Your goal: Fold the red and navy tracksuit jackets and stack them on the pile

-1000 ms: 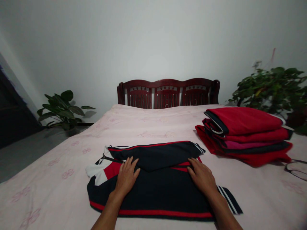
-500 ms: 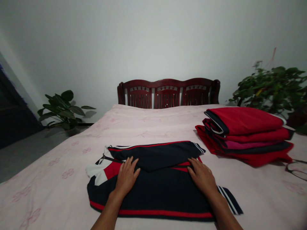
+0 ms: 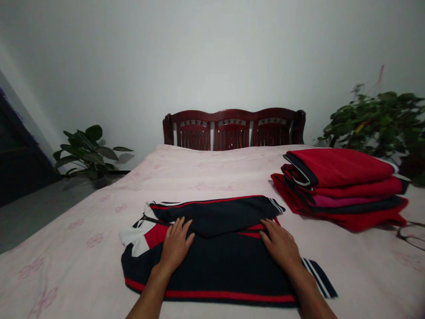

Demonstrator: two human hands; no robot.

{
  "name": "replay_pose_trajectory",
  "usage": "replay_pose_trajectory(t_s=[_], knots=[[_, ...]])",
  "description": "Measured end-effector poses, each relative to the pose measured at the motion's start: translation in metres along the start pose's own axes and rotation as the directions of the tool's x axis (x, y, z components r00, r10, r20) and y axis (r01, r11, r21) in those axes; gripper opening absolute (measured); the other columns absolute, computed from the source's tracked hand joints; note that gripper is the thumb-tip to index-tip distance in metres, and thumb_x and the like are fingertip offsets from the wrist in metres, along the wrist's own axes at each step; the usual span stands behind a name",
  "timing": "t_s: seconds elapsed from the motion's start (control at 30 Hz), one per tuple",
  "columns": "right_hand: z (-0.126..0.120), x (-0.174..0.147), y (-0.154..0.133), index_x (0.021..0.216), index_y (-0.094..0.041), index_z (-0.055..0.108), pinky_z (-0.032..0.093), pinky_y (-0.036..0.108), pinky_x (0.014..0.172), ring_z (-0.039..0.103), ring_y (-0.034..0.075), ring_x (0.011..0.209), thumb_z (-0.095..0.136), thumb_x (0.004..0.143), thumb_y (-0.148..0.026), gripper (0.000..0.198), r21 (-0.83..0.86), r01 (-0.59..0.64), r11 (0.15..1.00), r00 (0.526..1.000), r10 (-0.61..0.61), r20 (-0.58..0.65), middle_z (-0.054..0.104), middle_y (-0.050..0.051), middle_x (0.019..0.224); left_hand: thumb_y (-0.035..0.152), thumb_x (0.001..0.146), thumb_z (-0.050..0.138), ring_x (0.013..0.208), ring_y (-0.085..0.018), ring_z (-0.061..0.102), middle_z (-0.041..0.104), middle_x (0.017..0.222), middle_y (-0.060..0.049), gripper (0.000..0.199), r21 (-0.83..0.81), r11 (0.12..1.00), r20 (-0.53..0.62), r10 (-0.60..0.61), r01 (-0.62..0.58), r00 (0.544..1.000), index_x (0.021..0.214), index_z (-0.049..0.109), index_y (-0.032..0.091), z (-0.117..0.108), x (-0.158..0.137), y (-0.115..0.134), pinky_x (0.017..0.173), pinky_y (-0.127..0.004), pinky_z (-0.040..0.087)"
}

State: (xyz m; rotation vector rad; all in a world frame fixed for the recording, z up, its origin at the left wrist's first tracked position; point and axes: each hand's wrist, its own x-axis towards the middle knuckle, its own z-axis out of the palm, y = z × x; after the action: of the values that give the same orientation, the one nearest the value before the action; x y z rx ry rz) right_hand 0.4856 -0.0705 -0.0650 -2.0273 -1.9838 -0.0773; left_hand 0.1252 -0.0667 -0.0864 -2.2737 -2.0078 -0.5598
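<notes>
A navy zip jacket point(image 3: 229, 261) with red and white panels lies flat on the bed, its collar toward the left. Its far sleeve point(image 3: 226, 212) is folded across the body, and the near sleeve's striped cuff point(image 3: 319, 278) sticks out at the lower right. My left hand point(image 3: 177, 243) rests palm down on the jacket near the red chest panel, fingers stretched out. Toward the hem, my right hand point(image 3: 279, 243) lies flat on the cloth by the red strip, fingers extended too. Neither hand grips anything.
A stack of folded red and dark clothes point(image 3: 345, 186) sits on the bed's right side, with eyeglasses point(image 3: 411, 235) beside it. Pink patterned bedding point(image 3: 83, 257) covers the bed. Beyond are a wooden headboard point(image 3: 232, 130) and leafy plants point(image 3: 89, 150) on both sides.
Both hands keep their places on the jacket, which lies as before. Only the camera view has shifted very slightly.
</notes>
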Motion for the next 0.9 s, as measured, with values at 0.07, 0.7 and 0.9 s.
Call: replay_pose_trajectory(t_s=[0.07,0.7,0.9], knots=[[0.001,0.0,0.0,0.137,-0.018,0.054,0.034,0.043,0.111,0.048,0.025,0.133,0.04,0.094,-0.035,0.048,-0.001,0.007,1.0,1.0,-0.007,-0.016,0.053,0.009,0.144,0.036,0.096,0.047,0.144,-0.026,0.035,0.046,0.152,-0.01,0.047,0.002,1.0,0.004,-0.006,0.006,1.0,0.142,0.049,0.025,-0.001,0.0,0.001,0.116,-0.048,0.03],[0.0,0.001,0.0,0.135,-0.018,0.056,0.035,0.044,0.111,0.049,0.026,0.132,0.041,0.094,-0.035,0.047,-0.001,0.008,1.0,1.0,-0.008,-0.029,0.055,0.01,0.142,0.033,0.094,0.05,0.143,-0.027,0.037,0.047,0.151,-0.009,0.047,-0.054,0.998,-0.017,0.013,-0.014,1.0,0.14,0.05,0.025,0.001,0.0,0.0,0.115,-0.048,0.031],[-0.003,0.001,-0.002,0.137,-0.017,0.054,0.035,0.045,0.111,0.047,0.026,0.133,0.04,0.094,-0.035,0.048,0.022,-0.001,1.0,1.0,0.001,0.003,0.053,0.01,0.144,0.02,0.092,0.05,0.14,-0.024,0.041,0.051,0.148,-0.004,0.049,-0.154,0.972,-0.045,0.17,-0.175,0.984,0.14,0.049,0.034,-0.011,-0.002,0.006,0.117,-0.053,0.028]])
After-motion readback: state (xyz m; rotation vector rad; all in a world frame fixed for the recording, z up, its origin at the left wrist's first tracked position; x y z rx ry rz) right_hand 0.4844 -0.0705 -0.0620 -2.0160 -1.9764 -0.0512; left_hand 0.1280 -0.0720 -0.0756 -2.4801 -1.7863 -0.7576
